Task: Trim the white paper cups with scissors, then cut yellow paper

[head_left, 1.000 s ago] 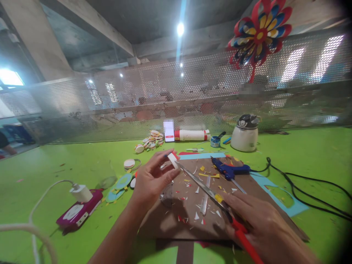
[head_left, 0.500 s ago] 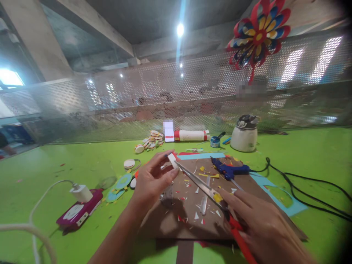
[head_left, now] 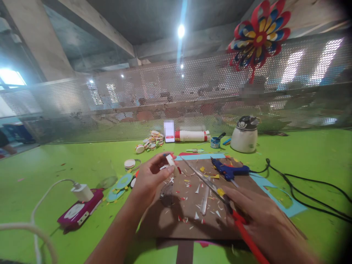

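Observation:
Between thumb and fingers of my left hand is a small white strip piece with some red at its edge. My right hand grips red-handled scissors, whose long blades point up and left. Their tips stand a little to the right of the white piece, apart from it. A small dark red scrap shows just below the tips. Under both hands lies a brown board, strewn with white, red and yellow paper snippets. A clear stick lies on it.
A blue glue gun with a black cable rests on the board's right side. Left are a purple power strip and light blue paper discs. Behind stand a phone, a white-red roll, a small jar and a white container.
The scissors have come away from the white piece, their tips moving up and right. My left hand has shifted slightly left with the piece. A dark red scrap now shows beside it.

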A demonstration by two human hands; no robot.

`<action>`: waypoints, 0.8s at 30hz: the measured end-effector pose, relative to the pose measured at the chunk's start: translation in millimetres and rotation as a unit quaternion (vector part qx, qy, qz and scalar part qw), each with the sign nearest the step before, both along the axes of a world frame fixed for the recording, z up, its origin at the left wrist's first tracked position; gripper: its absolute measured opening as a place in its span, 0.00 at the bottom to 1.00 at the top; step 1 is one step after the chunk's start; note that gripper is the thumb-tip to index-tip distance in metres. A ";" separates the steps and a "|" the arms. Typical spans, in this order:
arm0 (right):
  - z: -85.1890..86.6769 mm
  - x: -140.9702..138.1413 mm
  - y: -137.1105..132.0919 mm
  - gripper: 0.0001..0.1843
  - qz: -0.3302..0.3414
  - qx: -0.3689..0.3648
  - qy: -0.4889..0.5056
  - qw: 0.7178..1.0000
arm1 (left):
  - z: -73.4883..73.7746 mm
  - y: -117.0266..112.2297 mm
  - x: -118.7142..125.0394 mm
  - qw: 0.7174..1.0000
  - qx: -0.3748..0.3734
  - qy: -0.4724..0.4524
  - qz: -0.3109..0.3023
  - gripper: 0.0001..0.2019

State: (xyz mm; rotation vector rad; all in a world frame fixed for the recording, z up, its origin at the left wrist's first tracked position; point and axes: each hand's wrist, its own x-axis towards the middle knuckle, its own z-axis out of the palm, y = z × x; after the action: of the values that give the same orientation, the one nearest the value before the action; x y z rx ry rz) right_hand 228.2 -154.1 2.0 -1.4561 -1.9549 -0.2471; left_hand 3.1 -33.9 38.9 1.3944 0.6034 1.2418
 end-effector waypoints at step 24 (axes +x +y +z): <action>17.9 -7.9 6.6 0.07 0.039 -0.057 0.239 0.969 | -5.1 -9.8 11.2 0.993 0.041 0.053 -0.099 0.23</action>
State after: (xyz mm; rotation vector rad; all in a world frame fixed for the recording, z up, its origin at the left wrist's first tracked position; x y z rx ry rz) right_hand 220.2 -147.4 19.9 -1.3526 -1.6427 0.2386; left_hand 14.3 -43.7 33.8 1.5567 0.4787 1.0492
